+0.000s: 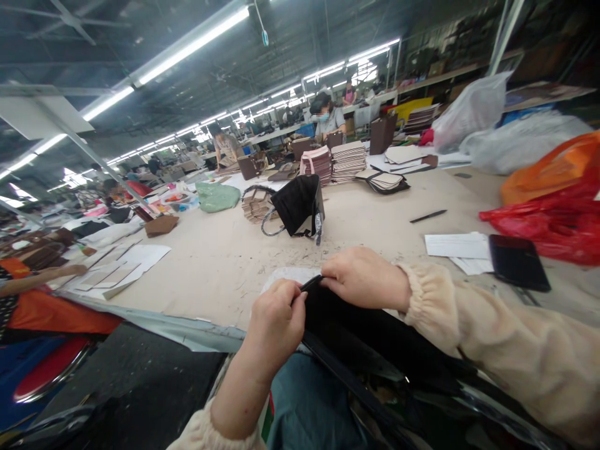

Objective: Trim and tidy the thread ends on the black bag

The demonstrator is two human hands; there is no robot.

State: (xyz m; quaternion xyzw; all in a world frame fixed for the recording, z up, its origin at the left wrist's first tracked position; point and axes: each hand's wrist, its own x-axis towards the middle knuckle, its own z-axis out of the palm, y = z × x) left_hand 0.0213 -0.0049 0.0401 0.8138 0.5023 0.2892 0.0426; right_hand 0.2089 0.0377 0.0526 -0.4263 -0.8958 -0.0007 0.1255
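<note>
A black bag (375, 337) lies across my lap at the table's front edge, its dark inside showing. My left hand (280, 315) is closed on the bag's top edge, thumb against the fingers. Just to the right, my right hand (363, 278) pinches the same edge, so a short strip of black rim stretches between the two. The bag's far end runs under my right sleeve and is partly hidden. Beyond my hands on the table stands a small black handbag (297, 206), tilted, with grey-wrapped handles.
Stacked brown and pink pieces (347, 162) stand further back. On the right are a black pen (428, 216), white papers (457, 245), a dark phone-like slab (519, 262) and red plastic bag (553, 225). A co-worker's arm (51, 276) reaches in from the left.
</note>
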